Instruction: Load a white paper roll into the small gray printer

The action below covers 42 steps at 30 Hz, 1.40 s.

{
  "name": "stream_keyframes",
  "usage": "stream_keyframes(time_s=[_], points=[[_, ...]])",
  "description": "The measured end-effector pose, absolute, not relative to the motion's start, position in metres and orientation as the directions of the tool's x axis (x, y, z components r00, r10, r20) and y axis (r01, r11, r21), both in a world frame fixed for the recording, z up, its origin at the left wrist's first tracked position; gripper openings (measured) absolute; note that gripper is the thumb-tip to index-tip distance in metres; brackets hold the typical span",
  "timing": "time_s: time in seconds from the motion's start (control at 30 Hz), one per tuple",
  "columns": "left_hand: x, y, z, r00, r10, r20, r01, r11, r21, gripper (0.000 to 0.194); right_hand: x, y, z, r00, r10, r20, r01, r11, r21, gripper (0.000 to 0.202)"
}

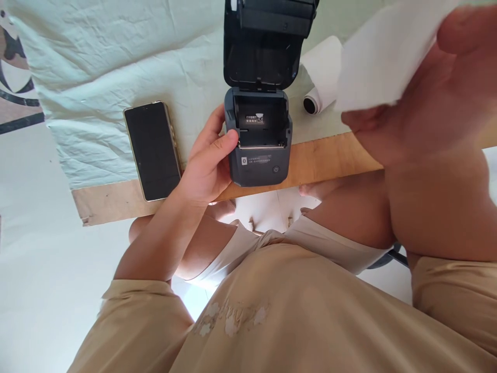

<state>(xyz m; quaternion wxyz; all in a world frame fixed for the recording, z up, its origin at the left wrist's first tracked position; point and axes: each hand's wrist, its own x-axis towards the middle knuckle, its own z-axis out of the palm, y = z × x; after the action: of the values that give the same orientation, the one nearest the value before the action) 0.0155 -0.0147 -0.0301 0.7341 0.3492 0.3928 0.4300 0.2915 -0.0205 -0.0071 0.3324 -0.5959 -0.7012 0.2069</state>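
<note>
A dark portable label printer (261, 166) is gripped at its left side by my left hand (212, 160), the thumb on its top edge. Its black lid (260, 62) stands swung open, and the bay inside shows a small printed sticker but no roll. My right hand (430, 103), blurred and raised close to the camera at the upper right, pinches a white piece of paper (376, 57). Behind that paper, a white paper roll (322, 72) with a dark core end lies on the cloth, partly hidden.
A smartphone (153, 150) with a dark screen lies left of the printer, near the table's wooden edge (326, 160). Pale green wrinkled cloth (116, 62) covers the table. My legs are under the front edge.
</note>
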Motion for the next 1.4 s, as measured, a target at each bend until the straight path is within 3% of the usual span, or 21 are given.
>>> stream_keyframes(time_s=[0.1,0.17,0.27,0.33,0.43,0.53,0.57,0.63,0.73,0.83,0.9,1.07,1.3,1.4], points=[[0.015,-0.015,-0.028,0.339,0.902,-0.267,-0.367,0.388,0.845,0.039,0.304,-0.011,-0.020,0.243,0.942,0.232,0.399,0.121,-0.909,0.024],[0.016,-0.015,-0.027,0.348,0.900,-0.260,-0.368,0.387,0.845,0.038,0.311,-0.008,-0.024,0.371,0.865,0.339,0.376,0.194,-0.906,0.019],[0.017,-0.015,-0.027,0.356,0.899,-0.255,-0.369,0.386,0.846,0.039,0.327,-0.007,-0.024,0.277,0.777,0.565,0.666,0.268,-0.696,0.018],[0.017,-0.015,-0.027,0.358,0.898,-0.257,-0.367,0.388,0.845,0.040,0.338,-0.007,-0.022,0.202,0.778,0.595,0.824,0.193,-0.533,0.028],[0.016,-0.015,-0.027,0.365,0.893,-0.265,-0.358,0.397,0.845,0.044,0.349,-0.003,-0.018,0.290,0.853,0.435,0.913,-0.111,-0.392,0.043],[0.016,-0.014,-0.026,0.370,0.888,-0.272,-0.356,0.406,0.842,0.046,0.349,-0.001,-0.015,0.436,0.868,0.238,0.875,-0.346,-0.339,0.052],[0.016,-0.014,-0.026,0.368,0.889,-0.273,-0.358,0.406,0.841,0.045,0.347,-0.001,-0.015,0.432,0.862,0.266,0.877,-0.333,-0.345,0.056],[0.016,-0.015,-0.026,0.363,0.892,-0.270,-0.361,0.402,0.841,0.043,0.343,-0.006,-0.013,0.336,0.825,0.455,0.920,-0.185,-0.345,0.060],[0.016,-0.015,-0.027,0.361,0.895,-0.263,-0.366,0.396,0.842,0.040,0.328,-0.017,-0.010,0.122,0.761,0.637,0.959,0.075,-0.272,0.040],[0.015,-0.015,-0.027,0.360,0.897,-0.255,-0.372,0.389,0.843,0.038,0.303,-0.027,-0.007,-0.116,0.887,0.447,0.943,0.239,-0.231,0.034],[0.015,-0.015,-0.027,0.358,0.899,-0.254,-0.368,0.385,0.846,0.039,0.287,-0.028,-0.007,-0.204,0.927,0.314,0.932,0.282,-0.226,0.042],[0.015,-0.014,-0.026,0.373,0.885,-0.280,-0.348,0.412,0.842,0.045,0.272,-0.022,-0.006,-0.203,0.971,0.131,0.959,0.223,-0.172,0.048],[0.014,-0.015,-0.021,0.372,0.881,-0.291,-0.309,0.413,0.857,0.035,0.276,-0.020,-0.011,-0.134,0.962,0.239,0.979,0.165,-0.119,0.045],[0.012,-0.015,-0.020,0.379,0.882,-0.280,-0.301,0.403,0.864,0.034,0.281,-0.023,-0.014,-0.194,0.928,0.319,0.955,0.253,-0.157,0.050]])
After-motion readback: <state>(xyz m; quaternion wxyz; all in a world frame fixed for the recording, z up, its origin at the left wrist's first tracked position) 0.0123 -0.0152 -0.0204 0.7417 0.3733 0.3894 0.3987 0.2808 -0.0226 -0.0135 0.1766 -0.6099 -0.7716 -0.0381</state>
